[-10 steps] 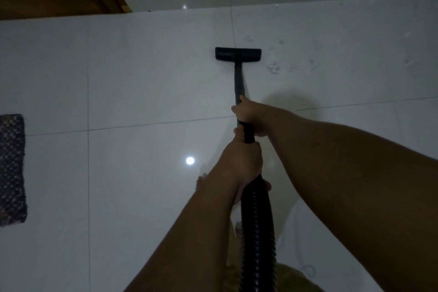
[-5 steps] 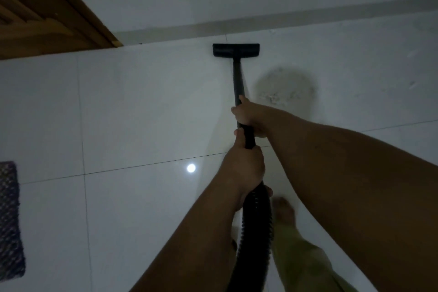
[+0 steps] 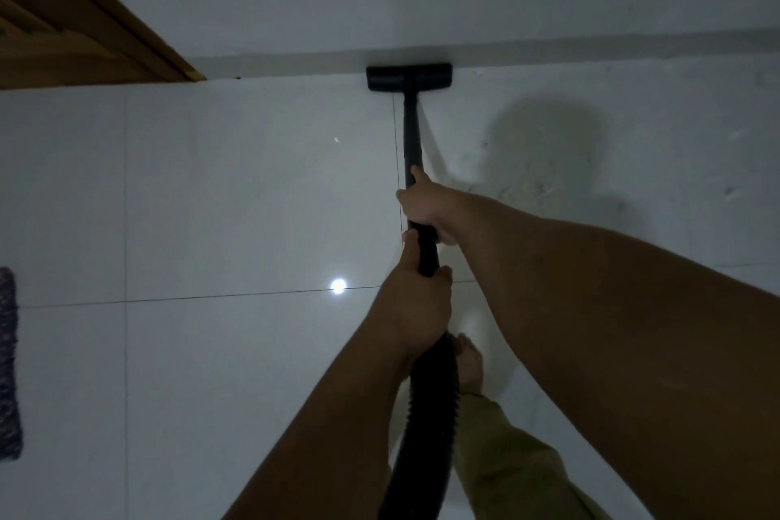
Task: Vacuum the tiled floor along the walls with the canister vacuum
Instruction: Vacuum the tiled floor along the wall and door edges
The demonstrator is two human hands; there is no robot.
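Note:
The black floor nozzle (image 3: 408,77) of the vacuum lies flat on the white tiled floor (image 3: 236,198), its front edge against the grey skirting (image 3: 591,49) of the wall. A black wand (image 3: 413,131) runs back from it to my hands. My right hand (image 3: 426,207) grips the wand further forward. Just behind it my left hand (image 3: 415,308) grips the wand's end, where the ribbed black hose (image 3: 426,426) starts. The canister itself is out of view.
A wooden door frame (image 3: 109,30) stands at the upper left, meeting the skirting. A dark woven mat (image 3: 7,363) lies at the left edge. My bare foot (image 3: 468,363) and olive trouser leg (image 3: 519,464) are below the hose. Dusty specks (image 3: 527,186) lie right of the wand.
The nozzle has slid forward across the tile until it meets the skirting. I have stepped closer to the wall, and my foot has come into view.

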